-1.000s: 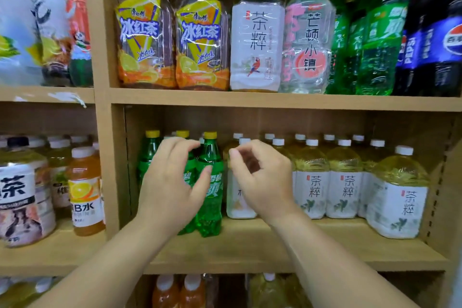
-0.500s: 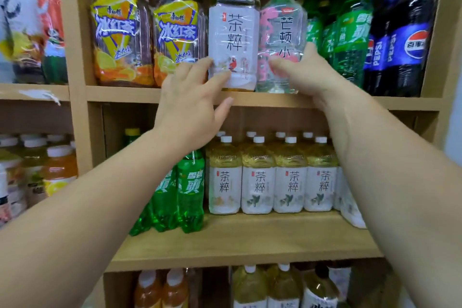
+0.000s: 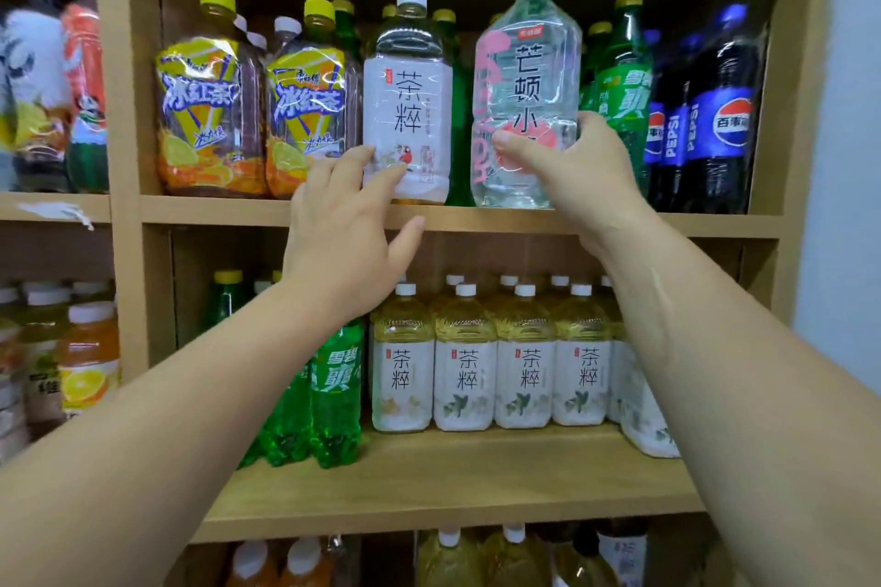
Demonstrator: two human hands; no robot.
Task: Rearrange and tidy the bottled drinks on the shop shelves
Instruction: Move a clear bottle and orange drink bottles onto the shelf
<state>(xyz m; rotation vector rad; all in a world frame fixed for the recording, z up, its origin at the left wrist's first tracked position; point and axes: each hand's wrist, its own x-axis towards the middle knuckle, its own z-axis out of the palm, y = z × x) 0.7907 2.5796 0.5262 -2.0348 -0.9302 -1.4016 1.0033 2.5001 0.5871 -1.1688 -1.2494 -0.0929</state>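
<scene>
Wooden shelving (image 3: 286, 211) fills the wall of a shop, its upper shelf crowded with tall drinks and its lower shelf (image 3: 453, 486) lined with small tea bottles (image 3: 465, 377) and green soda bottles (image 3: 333, 391). A person's right hand (image 3: 579, 172) is wrapped around the lower body of a clear water bottle (image 3: 527, 76), which stands upright near the right of the upper shelf, white cap up and label facing outward. To its left, the left hand (image 3: 345, 231), fingers spread wide, touches the lower left corner of an upright white-labelled tea bottle (image 3: 407, 100) without closing on it. Yellow-labelled iced tea bottles (image 3: 210, 110) stand further left; dark cola bottles (image 3: 715, 119) stand at far right.
</scene>
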